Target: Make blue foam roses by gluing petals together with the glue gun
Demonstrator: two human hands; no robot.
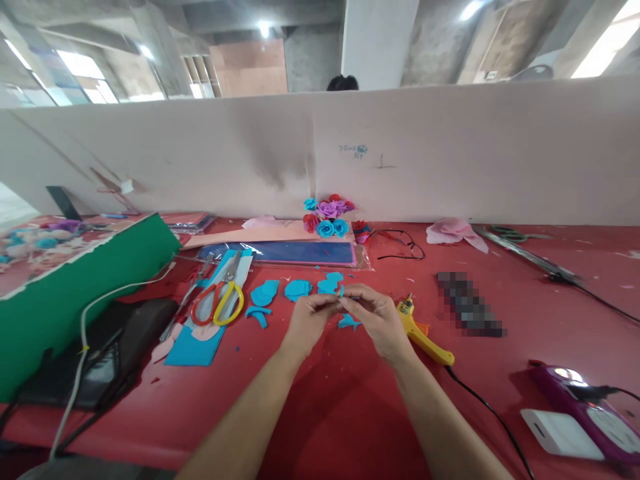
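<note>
My left hand (309, 321) and my right hand (377, 319) meet above the red table (350, 407), fingertips pinched together on a small blue foam piece (341, 291). Several cut blue foam petals (299, 289) lie on the table just beyond my hands, and one more blue petal piece (349, 323) lies under them. Left of the petals lie scissors (217, 301) with a red and a yellow handle, resting on a blue foam sheet (200, 337). A yellow glue gun (423, 331) lies right beside my right hand.
Finished foam roses (327, 217) stand by the white partition (450, 147). A packet of blue sheets (285, 253), glasses (403, 243), pink paper (455, 232), a green board (75, 293), a black bag (100, 353), a white charger (560, 433) and a purple device (585, 400) lie around. Someone's head shows behind the partition.
</note>
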